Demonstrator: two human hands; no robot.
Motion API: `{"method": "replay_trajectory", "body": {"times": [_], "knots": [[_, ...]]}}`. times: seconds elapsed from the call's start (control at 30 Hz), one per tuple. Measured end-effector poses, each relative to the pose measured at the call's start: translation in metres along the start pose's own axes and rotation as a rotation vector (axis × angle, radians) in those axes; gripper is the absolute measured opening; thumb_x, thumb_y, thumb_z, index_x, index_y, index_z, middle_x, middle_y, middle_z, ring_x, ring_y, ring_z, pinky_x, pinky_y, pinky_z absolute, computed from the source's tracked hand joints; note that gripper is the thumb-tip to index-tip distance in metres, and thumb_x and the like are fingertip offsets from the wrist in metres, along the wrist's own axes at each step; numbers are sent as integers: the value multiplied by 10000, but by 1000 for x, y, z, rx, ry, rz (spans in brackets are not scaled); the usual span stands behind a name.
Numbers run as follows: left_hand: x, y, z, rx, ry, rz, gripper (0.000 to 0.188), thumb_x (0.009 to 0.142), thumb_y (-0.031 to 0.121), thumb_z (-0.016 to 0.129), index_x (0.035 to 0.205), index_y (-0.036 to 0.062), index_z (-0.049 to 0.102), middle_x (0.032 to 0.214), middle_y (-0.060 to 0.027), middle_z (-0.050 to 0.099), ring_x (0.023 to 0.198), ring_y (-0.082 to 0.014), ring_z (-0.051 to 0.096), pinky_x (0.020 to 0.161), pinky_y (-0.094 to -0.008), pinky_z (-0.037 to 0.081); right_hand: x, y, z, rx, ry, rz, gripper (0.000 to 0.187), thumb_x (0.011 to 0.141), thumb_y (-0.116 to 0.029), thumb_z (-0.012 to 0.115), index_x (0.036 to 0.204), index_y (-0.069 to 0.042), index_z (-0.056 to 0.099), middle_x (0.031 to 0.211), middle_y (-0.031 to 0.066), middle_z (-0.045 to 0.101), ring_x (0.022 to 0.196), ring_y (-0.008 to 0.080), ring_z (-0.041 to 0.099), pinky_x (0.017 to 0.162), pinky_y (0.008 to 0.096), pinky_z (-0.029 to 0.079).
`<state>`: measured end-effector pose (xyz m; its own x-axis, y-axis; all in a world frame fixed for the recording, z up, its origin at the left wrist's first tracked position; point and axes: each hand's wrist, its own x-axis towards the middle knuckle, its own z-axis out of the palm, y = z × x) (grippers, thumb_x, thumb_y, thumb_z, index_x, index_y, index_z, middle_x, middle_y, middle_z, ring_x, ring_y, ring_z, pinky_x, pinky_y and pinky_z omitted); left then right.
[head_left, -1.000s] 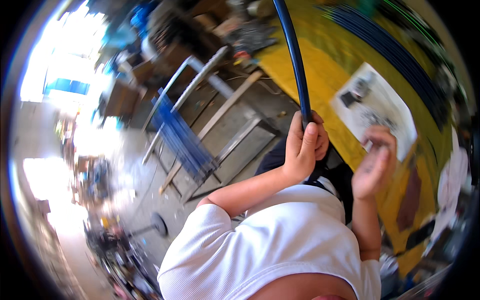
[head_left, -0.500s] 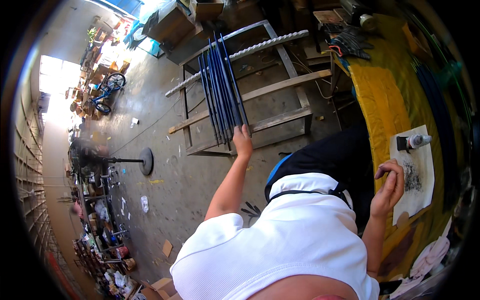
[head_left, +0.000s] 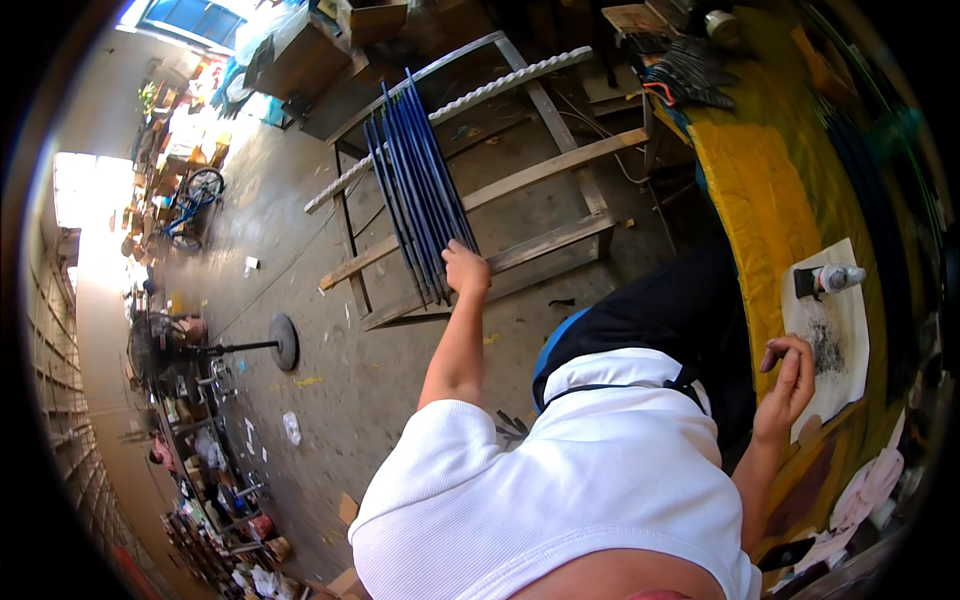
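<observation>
My left hand (head_left: pixel 467 268) reaches out to the near ends of several thin dark-blue rods (head_left: pixel 420 175). Its fingers are closed round a rod end at the right side of the bunch; how many it grips is partly hidden by the hand. The rods lie side by side across a metal frame (head_left: pixel 545 110), resting on its white twisted bar (head_left: pixel 510 82) and a wooden slat (head_left: pixel 550 168). My right hand (head_left: pixel 788 385), dark-stained at the fingertips, hovers by the yellow-covered table with fingers loosely bent, thumb apart, and nothing visible in it.
On the yellow-covered table (head_left: pixel 760 190) lie a black-smudged white sheet (head_left: pixel 845 345), a small bottle (head_left: pixel 840 278) and dark gloves (head_left: pixel 690 75). More dark rods (head_left: pixel 865 190) run along its far right side. A standing fan (head_left: pixel 155 340) and bicycle (head_left: pixel 190 205) are at left.
The rods now lie closer together; the one that stood apart at the right has joined the bunch. My left hand has shifted slightly left. The whole view has turned a little.
</observation>
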<state>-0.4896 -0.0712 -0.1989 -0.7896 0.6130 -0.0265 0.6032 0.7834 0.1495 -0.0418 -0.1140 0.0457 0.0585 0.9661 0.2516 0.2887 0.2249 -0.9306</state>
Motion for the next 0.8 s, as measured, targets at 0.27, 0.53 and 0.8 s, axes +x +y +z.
{"method": "replay_trajectory", "body": {"times": [0.27,0.53,0.8], "knots": [[-21,24,-21,-180,211,593,255,843,232,564,896,-13,609,930,-205,566,853,-375,524,734,-453,410,-9,12,-49,-200,297,159,99,896,-60,496,851,9,552,717,30,504,619,93,451,582,230,374],[-76,126,-42,-539,-106,807,57,818,9,549,875,1,548,914,-104,472,637,-202,502,533,-306,420,-20,49,-195,-834,618,238,50,820,-56,564,848,-18,550,833,115,551,767,279,535,659,352,424],[-99,196,-57,-526,-209,1021,70,790,-17,540,859,-7,545,904,-100,483,659,-203,502,553,-310,409,-36,132,-339,-1321,657,429,257,776,-97,583,1025,-40,548,1010,142,560,980,323,521,818,402,438]]}}
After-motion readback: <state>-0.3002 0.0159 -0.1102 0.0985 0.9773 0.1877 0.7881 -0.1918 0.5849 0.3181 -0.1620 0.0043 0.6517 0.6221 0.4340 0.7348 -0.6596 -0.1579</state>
